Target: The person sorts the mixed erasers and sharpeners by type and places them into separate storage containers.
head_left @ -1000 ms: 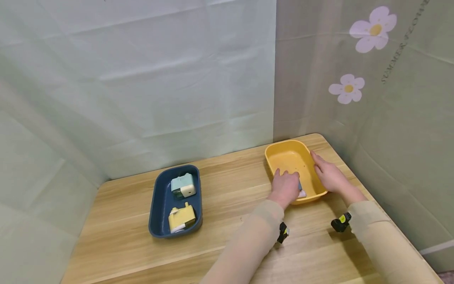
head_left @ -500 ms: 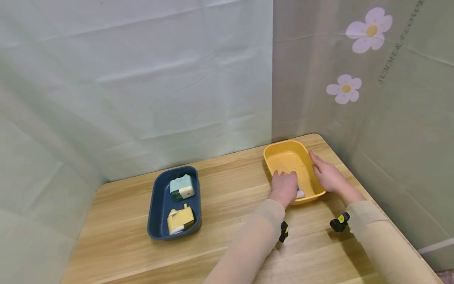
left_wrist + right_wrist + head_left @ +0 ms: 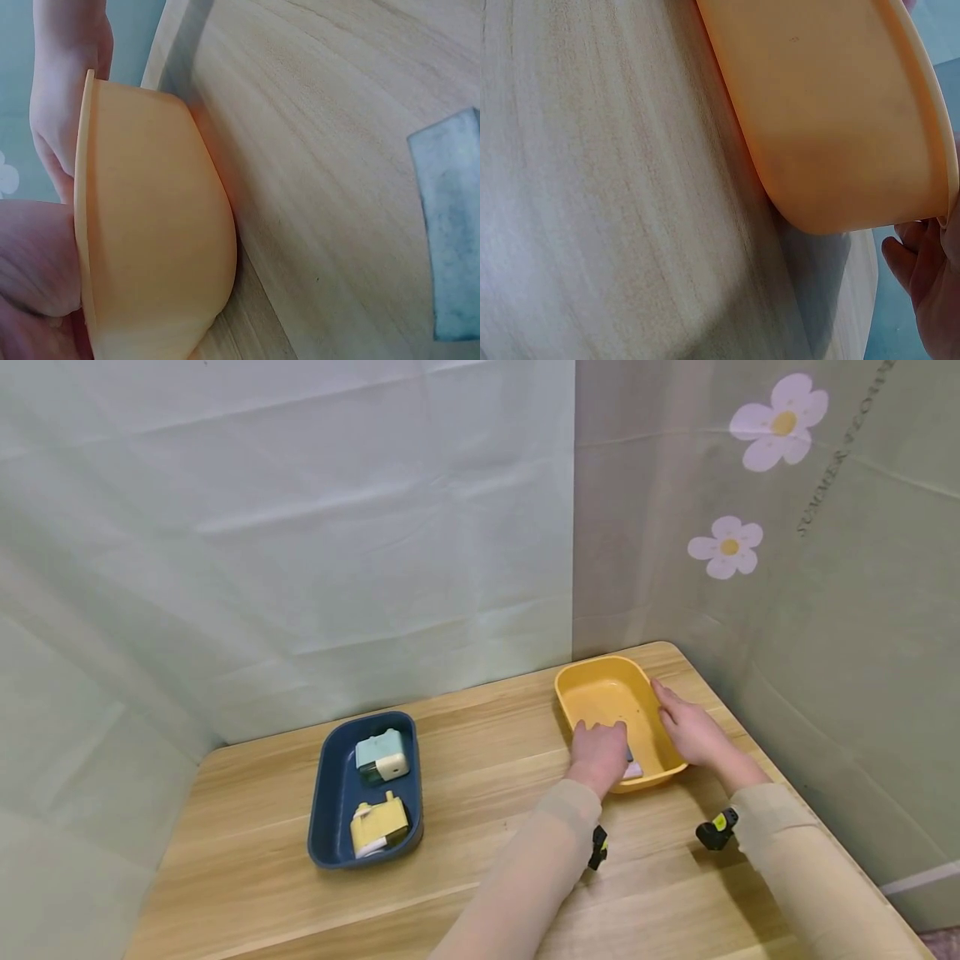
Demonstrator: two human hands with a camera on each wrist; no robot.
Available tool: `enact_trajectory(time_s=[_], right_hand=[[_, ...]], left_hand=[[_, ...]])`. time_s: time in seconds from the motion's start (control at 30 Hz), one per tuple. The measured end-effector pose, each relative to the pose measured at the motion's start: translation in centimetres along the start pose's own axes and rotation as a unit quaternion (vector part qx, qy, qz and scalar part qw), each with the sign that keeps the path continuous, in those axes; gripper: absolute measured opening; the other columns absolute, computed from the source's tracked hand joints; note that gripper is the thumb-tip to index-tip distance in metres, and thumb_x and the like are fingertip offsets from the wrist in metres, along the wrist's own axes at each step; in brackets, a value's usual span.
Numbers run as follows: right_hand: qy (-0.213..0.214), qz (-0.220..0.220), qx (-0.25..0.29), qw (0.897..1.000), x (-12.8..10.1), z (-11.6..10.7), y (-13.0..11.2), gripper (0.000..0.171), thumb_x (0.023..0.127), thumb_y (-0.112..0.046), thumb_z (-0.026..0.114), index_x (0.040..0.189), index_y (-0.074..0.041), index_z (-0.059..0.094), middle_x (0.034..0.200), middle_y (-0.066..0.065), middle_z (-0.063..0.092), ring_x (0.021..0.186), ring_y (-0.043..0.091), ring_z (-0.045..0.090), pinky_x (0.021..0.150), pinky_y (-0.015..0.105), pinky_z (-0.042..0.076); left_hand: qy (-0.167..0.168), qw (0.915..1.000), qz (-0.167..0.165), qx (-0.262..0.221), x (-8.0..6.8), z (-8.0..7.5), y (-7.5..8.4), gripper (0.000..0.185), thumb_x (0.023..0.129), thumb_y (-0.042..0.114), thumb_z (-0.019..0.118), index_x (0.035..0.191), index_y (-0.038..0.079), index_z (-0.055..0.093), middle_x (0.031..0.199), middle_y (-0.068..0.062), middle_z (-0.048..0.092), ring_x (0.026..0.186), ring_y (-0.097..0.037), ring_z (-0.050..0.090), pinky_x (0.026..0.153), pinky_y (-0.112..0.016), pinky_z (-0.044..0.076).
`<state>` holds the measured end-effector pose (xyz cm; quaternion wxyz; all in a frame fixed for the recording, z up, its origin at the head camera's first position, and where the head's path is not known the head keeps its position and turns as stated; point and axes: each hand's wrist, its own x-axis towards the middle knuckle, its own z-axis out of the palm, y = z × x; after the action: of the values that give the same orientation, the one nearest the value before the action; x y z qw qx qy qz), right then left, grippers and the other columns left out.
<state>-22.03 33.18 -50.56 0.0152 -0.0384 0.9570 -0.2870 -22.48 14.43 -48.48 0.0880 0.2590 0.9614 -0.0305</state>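
A yellow tub (image 3: 600,693) stands near the table's far right corner. My right hand (image 3: 697,731) grips its right rim, thumb on the inside; in the right wrist view the fingers (image 3: 902,262) curl below the rim outside. My left hand (image 3: 600,752) reaches over the near left rim into the tub, knuckles up. Beside it, a small blue and pale object (image 3: 632,770) shows partly on the tub floor. The left fingertips are hidden, so whether they hold that object is unclear. In the left wrist view the left hand (image 3: 37,262) lies over the rim.
A dark blue tub (image 3: 318,810) stands to the left on the wooden table (image 3: 480,760). Inside it lie a light blue and white pencil-sharpener-like box (image 3: 384,755) and a yellow one (image 3: 380,823). Fabric curtains (image 3: 337,527) rise behind and beside the table.
The head view has shifted slightly, so things appear a little further left. Both hands stay at the yellow tub almost unmoved; slightly less of the small object shows beside the left hand.
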Motion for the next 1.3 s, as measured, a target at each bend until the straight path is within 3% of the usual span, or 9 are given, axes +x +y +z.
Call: enact_trajectory(time_s=[0.33, 0.63, 0.8, 1.07, 1.3], right_hand=[[-0.001, -0.001, 0.0, 1.0, 0.2, 0.3, -0.1, 0.059, 0.116, -0.014, 0.037, 0.169, 0.001, 0.015, 0.168, 0.034, 0.024, 0.155, 0.053, 0.026, 0.125, 0.065, 0.024], [0.001, 0.0, 0.001, 1.0, 0.2, 0.3, -0.2, 0.059, 0.117, -0.014, 0.037, 0.169, 0.001, 0.016, 0.168, 0.034, 0.024, 0.155, 0.053, 0.027, 0.124, 0.065, 0.025], [0.0, 0.003, 0.001, 1.0, 0.3, 0.2, -0.2, 0.059, 0.116, -0.014, 0.037, 0.17, 0.0, 0.015, 0.169, 0.033, 0.024, 0.155, 0.052, 0.026, 0.124, 0.065, 0.024], [-0.005, 0.004, -0.002, 1.0, 0.3, 0.0, -0.1, 0.059, 0.117, -0.015, 0.036, 0.17, -0.001, 0.014, 0.169, 0.033, 0.023, 0.154, 0.053, 0.027, 0.123, 0.066, 0.025], [-0.002, 0.004, -0.005, 1.0, 0.1, 0.0, 0.0, 0.059, 0.116, -0.014, 0.037, 0.169, 0.002, 0.016, 0.168, 0.035, 0.024, 0.153, 0.055, 0.028, 0.123, 0.067, 0.026]], left_hand=[[-0.005, 1.0, -0.003, 0.006, 0.2, 0.3, -0.2, 0.048, 0.104, 0.028, 0.07, 0.151, 0.028, 0.059, 0.127, 0.008, 0.075, 0.123, -0.012, 0.066, 0.123, -0.04, 0.036], [0.023, 0.9997, 0.01, 0.004, -0.6, -0.2, -0.6, 0.05, 0.103, 0.034, 0.073, 0.15, 0.03, 0.06, 0.129, 0.012, 0.074, 0.126, -0.009, 0.064, 0.122, -0.036, 0.037], [0.046, 0.9985, 0.023, -0.021, -0.6, 0.0, -1.0, 0.052, 0.098, 0.041, 0.079, 0.146, 0.032, 0.063, 0.134, 0.017, 0.071, 0.136, -0.009, 0.058, 0.122, -0.037, 0.038], [0.081, 0.9927, 0.064, -0.062, -0.6, -0.1, -1.7, 0.048, 0.102, 0.047, 0.072, 0.146, 0.03, 0.065, 0.141, 0.015, 0.068, 0.146, -0.012, 0.051, 0.124, -0.037, 0.037], [0.116, 0.9786, 0.107, -0.132, -1.7, -0.7, -2.5, 0.041, 0.108, 0.045, 0.062, 0.142, 0.023, 0.068, 0.143, 0.01, 0.068, 0.15, -0.017, 0.048, 0.127, -0.036, 0.032]])
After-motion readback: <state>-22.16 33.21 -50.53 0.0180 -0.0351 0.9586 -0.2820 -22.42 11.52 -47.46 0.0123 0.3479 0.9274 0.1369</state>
